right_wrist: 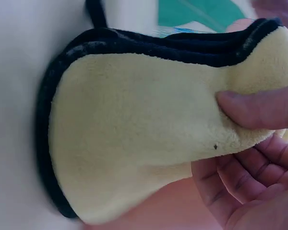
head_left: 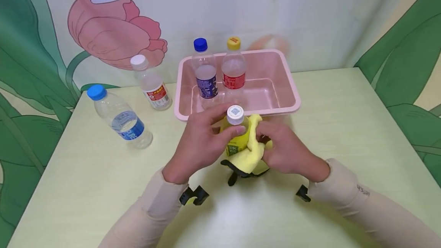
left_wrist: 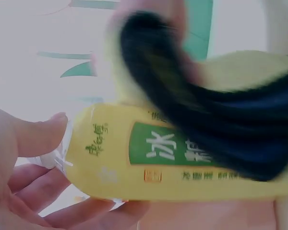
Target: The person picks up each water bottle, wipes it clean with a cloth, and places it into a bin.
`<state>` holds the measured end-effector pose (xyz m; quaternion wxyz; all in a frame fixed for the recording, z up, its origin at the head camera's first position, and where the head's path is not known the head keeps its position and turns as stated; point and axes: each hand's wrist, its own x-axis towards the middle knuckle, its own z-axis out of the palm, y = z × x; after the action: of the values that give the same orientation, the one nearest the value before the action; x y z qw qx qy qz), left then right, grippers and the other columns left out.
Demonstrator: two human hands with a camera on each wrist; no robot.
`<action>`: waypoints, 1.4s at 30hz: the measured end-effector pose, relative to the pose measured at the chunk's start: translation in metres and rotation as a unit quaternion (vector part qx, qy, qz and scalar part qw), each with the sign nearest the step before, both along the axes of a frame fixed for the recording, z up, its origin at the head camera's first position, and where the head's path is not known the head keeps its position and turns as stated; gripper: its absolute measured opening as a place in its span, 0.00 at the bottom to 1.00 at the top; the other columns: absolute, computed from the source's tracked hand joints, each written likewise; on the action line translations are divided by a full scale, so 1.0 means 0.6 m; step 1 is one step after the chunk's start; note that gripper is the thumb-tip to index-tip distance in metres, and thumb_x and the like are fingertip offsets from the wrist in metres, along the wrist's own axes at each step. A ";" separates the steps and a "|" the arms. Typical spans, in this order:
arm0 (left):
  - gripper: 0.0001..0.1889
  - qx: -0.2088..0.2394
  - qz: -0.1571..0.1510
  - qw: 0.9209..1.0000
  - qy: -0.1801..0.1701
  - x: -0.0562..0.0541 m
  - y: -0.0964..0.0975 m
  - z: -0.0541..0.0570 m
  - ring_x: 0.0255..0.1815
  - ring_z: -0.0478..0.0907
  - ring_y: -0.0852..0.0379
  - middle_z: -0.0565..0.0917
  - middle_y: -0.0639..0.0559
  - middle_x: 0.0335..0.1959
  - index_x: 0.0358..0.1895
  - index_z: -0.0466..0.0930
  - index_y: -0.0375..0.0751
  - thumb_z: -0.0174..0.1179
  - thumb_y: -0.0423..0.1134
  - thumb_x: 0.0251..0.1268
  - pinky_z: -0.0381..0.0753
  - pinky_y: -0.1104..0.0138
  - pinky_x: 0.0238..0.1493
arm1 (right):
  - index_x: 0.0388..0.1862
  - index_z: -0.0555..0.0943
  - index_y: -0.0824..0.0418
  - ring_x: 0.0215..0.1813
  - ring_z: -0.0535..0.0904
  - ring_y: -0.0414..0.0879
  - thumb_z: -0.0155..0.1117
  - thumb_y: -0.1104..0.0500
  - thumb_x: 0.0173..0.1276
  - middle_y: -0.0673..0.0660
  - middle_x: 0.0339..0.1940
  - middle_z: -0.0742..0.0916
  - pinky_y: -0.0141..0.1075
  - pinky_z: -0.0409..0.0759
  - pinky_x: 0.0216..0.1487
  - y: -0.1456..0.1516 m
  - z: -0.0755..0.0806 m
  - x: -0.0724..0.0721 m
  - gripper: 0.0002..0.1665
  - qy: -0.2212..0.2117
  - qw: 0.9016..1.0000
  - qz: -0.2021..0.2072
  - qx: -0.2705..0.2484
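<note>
My left hand holds a yellow-labelled drink bottle near its neck, thumb on one side and fingers behind. The bottle has a white cap and stands roughly upright in front of the pink bin. In my right hand is a pale yellow cloth with black edging, pinched between thumb and fingers. The cloth lies against the bottle's right side and hangs down in front of it, covering its lower part. The left wrist view shows the cloth's dark edging, blurred, across the label.
A pink plastic bin stands behind the hands. Inside are a blue-capped bottle and a yellow-capped bottle. To the left on the table stand a white-capped bottle and a larger blue-capped water bottle. A printed curtain hangs behind.
</note>
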<state>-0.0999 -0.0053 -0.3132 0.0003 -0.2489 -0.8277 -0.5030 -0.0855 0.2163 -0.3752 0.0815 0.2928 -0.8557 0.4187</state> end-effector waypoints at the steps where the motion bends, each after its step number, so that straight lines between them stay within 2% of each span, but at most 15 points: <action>1: 0.21 0.010 0.000 1.000 -0.013 0.001 -0.002 0.000 0.63 0.85 0.53 0.89 0.49 0.57 0.60 0.85 0.41 0.74 0.36 0.64 0.85 0.55 0.63 | 0.28 0.78 0.57 0.34 0.76 0.42 0.58 0.81 0.40 0.49 0.28 0.82 0.33 0.81 0.35 -0.002 -0.011 0.001 0.22 -0.016 1.000 -0.004 0.017; 4: 0.23 0.027 -0.013 0.999 -0.045 -0.002 -0.007 0.001 0.64 0.84 0.51 0.88 0.48 0.58 0.62 0.84 0.40 0.74 0.35 0.63 0.85 0.52 0.62 | 0.26 0.79 0.56 0.33 0.74 0.41 0.61 0.79 0.41 0.48 0.26 0.81 0.31 0.77 0.34 -0.006 -0.037 0.007 0.19 -0.055 0.996 -0.009 0.074; 6: 0.23 0.029 -0.038 0.996 -0.072 -0.010 -0.010 0.003 0.66 0.83 0.50 0.87 0.48 0.60 0.62 0.84 0.39 0.73 0.33 0.64 0.84 0.50 0.65 | 0.25 0.78 0.55 0.31 0.72 0.40 0.62 0.78 0.43 0.46 0.24 0.78 0.30 0.73 0.33 -0.003 -0.042 0.009 0.19 -0.090 0.989 0.004 0.120; 8: 0.23 0.028 -0.069 0.992 -0.100 -0.021 -0.015 0.008 0.67 0.82 0.49 0.86 0.47 0.61 0.63 0.84 0.39 0.72 0.31 0.65 0.81 0.48 0.68 | 0.23 0.76 0.54 0.30 0.70 0.39 0.61 0.77 0.44 0.45 0.22 0.75 0.29 0.70 0.33 0.003 -0.035 0.009 0.18 -0.121 0.979 0.034 0.163; 11: 0.22 0.007 -0.112 0.985 -0.133 -0.033 -0.025 0.020 0.71 0.78 0.47 0.84 0.47 0.63 0.63 0.83 0.39 0.69 0.29 0.66 0.77 0.46 0.72 | 0.23 0.76 0.52 0.31 0.70 0.38 0.61 0.78 0.47 0.44 0.23 0.75 0.29 0.71 0.34 0.016 -0.004 0.012 0.20 -0.150 0.965 0.072 0.202; 13: 0.22 -0.005 -0.132 0.982 -0.134 -0.037 -0.029 0.027 0.73 0.76 0.46 0.82 0.47 0.64 0.63 0.83 0.39 0.68 0.27 0.66 0.76 0.45 0.73 | 0.26 0.77 0.51 0.32 0.73 0.38 0.62 0.78 0.50 0.44 0.25 0.78 0.29 0.75 0.35 0.028 0.024 0.016 0.21 -0.137 0.971 0.072 0.181; 17: 0.23 -0.014 -0.154 0.980 -0.123 -0.035 -0.025 0.030 0.72 0.75 0.48 0.82 0.49 0.65 0.64 0.83 0.42 0.68 0.27 0.65 0.78 0.45 0.71 | 0.34 0.82 0.51 0.37 0.79 0.38 0.71 0.76 0.56 0.44 0.33 0.84 0.32 0.84 0.41 0.044 0.076 0.023 0.20 -0.056 0.996 0.045 0.046; 20: 0.23 -0.004 -0.155 0.982 -0.108 -0.029 -0.016 0.026 0.68 0.78 0.52 0.85 0.50 0.61 0.62 0.84 0.43 0.72 0.31 0.63 0.81 0.51 0.69 | 0.37 0.84 0.52 0.39 0.80 0.38 0.73 0.76 0.58 0.45 0.35 0.84 0.31 0.84 0.44 0.039 0.093 0.017 0.19 0.004 0.998 0.051 -0.031; 22: 0.23 0.008 -0.147 0.984 -0.098 -0.026 -0.009 0.019 0.63 0.81 0.54 0.86 0.50 0.58 0.60 0.85 0.42 0.75 0.33 0.61 0.83 0.55 0.67 | 0.36 0.83 0.53 0.39 0.80 0.38 0.71 0.77 0.58 0.46 0.34 0.83 0.30 0.83 0.45 0.032 0.094 0.011 0.19 0.016 0.997 0.060 -0.049; 28: 0.20 0.059 -0.135 0.983 -0.112 -0.022 -0.007 -0.001 0.58 0.85 0.49 0.85 0.43 0.55 0.56 0.82 0.34 0.73 0.28 0.61 0.83 0.53 0.68 | 0.33 0.82 0.53 0.38 0.80 0.39 0.69 0.78 0.57 0.45 0.31 0.83 0.33 0.85 0.43 0.029 0.068 0.002 0.20 -0.031 0.995 0.080 -0.040; 31: 0.19 0.080 -0.151 0.978 -0.118 -0.022 -0.011 -0.008 0.59 0.84 0.48 0.84 0.41 0.56 0.55 0.80 0.33 0.71 0.26 0.61 0.81 0.51 0.69 | 0.32 0.82 0.53 0.38 0.79 0.39 0.71 0.76 0.56 0.45 0.31 0.84 0.33 0.85 0.42 0.029 0.042 -0.002 0.18 -0.064 0.994 0.087 -0.031; 33: 0.18 0.088 -0.166 0.975 -0.116 -0.024 -0.013 -0.012 0.60 0.83 0.48 0.84 0.40 0.55 0.54 0.80 0.33 0.71 0.26 0.61 0.79 0.50 0.71 | 0.32 0.82 0.55 0.36 0.78 0.39 0.67 0.79 0.53 0.46 0.30 0.84 0.34 0.85 0.40 0.027 0.018 -0.005 0.19 -0.082 0.993 0.085 -0.013; 36: 0.18 0.092 -0.179 0.972 -0.120 -0.028 -0.016 -0.013 0.60 0.80 0.50 0.83 0.39 0.53 0.55 0.81 0.33 0.71 0.25 0.61 0.76 0.49 0.74 | 0.30 0.81 0.55 0.34 0.76 0.39 0.61 0.80 0.47 0.45 0.28 0.82 0.31 0.81 0.37 0.019 -0.018 -0.009 0.21 -0.086 0.992 0.068 0.062; 38: 0.18 0.093 -0.186 0.970 -0.128 -0.032 -0.018 -0.011 0.61 0.79 0.50 0.84 0.39 0.53 0.54 0.82 0.33 0.71 0.25 0.61 0.74 0.49 0.76 | 0.28 0.79 0.54 0.31 0.72 0.39 0.57 0.80 0.43 0.45 0.26 0.80 0.30 0.76 0.34 0.013 -0.037 -0.010 0.22 -0.086 0.987 0.061 0.123; 42: 0.20 0.065 -0.188 0.970 -0.142 -0.037 -0.028 -0.002 0.67 0.78 0.50 0.86 0.42 0.56 0.59 0.83 0.35 0.69 0.26 0.63 0.71 0.51 0.78 | 0.24 0.77 0.52 0.29 0.69 0.38 0.57 0.80 0.44 0.43 0.22 0.76 0.29 0.71 0.33 0.009 -0.040 -0.009 0.22 -0.087 0.970 0.071 0.215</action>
<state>-0.1222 -0.0221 -0.3145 -0.1960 -0.3253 -0.7232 -0.5768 -0.0908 0.2219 -0.3990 -0.0882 0.3261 -0.9066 0.2530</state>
